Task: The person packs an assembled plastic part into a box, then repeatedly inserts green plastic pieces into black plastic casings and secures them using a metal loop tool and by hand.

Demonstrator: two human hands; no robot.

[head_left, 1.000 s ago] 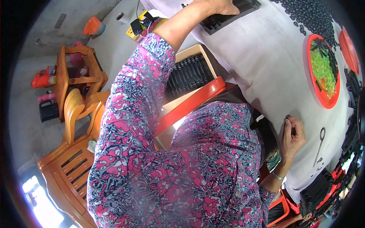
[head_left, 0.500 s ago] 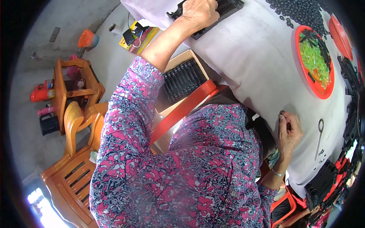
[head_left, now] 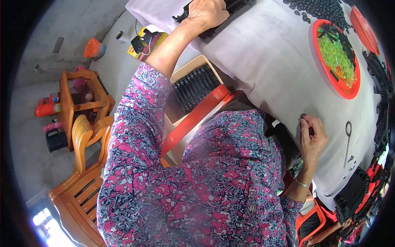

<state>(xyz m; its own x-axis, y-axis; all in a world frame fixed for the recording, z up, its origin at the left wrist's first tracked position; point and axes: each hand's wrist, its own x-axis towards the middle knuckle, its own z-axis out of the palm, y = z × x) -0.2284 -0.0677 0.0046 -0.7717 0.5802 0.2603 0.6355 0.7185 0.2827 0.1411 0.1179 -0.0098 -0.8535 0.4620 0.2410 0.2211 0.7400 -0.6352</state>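
Note:
At the far edge of the view, my left hand (head_left: 207, 15) is closed over a black plastic part (head_left: 237, 9) on the cloth-covered table (head_left: 263, 61). Its fingertips are partly hidden behind the back of the hand. My right hand (head_left: 313, 138) rests near the table's edge with fingers curled. A small dark round piece (head_left: 303, 116) shows at the tip of its thumb and forefinger; what else lies in the palm is shaded. To the right of that hand lies a metal rod with a looped end (head_left: 348, 142).
A red plate (head_left: 316, 41) of green clear and black pieces stands at right, below a heap of black beads (head_left: 321, 10). Black plastic parts (head_left: 353, 193) lie along the right edge. A cardboard box (head_left: 190, 68) of black parts, a wooden chair (head_left: 78, 193) and a stool (head_left: 66, 96) stand left.
The whole view has shifted slightly, moving the table things a little up and left in the picture. Both hands keep the same hold and nearly the same places on the table.

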